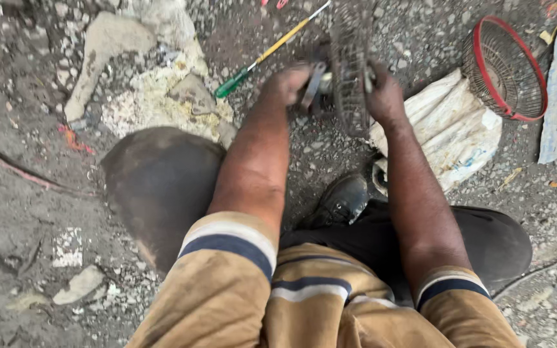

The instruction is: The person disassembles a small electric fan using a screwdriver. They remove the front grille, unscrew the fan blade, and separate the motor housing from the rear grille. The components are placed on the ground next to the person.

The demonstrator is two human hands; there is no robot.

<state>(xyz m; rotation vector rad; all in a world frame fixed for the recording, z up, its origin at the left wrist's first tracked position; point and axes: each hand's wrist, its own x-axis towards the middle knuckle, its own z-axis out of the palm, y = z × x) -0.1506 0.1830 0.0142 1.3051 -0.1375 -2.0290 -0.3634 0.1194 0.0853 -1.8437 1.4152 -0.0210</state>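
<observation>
Head view shows a dark wire grille (349,64) standing on its edge on the gravel, its long axis running away from the person, between the two hands. On its left side the left hand (286,85) is closed around a grey tool (312,87) whose tip meets the grille hub, and the right hand (383,95) pinches the grille rim from the right. Both hands are equally near; a screwdriver (272,48) lies just beyond the left one.
</observation>
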